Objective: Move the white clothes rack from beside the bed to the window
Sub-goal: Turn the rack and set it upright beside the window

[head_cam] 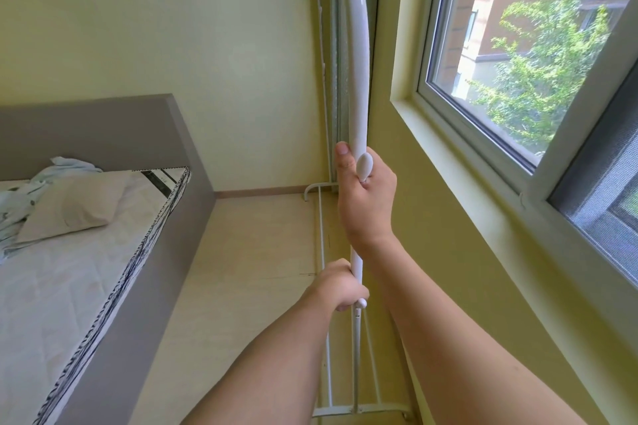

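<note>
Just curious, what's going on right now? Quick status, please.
Both hands, left and right, gripping the top bar. White clothes rack against the wall under the window. Nothing in the way.

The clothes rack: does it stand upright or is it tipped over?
Upright. The clothes rack has its base bars on the floor under the window, and both hands hold its top rail.

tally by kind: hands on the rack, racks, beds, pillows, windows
Hands gripping the rack: 2 (left hand, right hand)
White clothes rack: 1
Bed: 1
Pillow: 1
Window: 1
Total: 6
</note>
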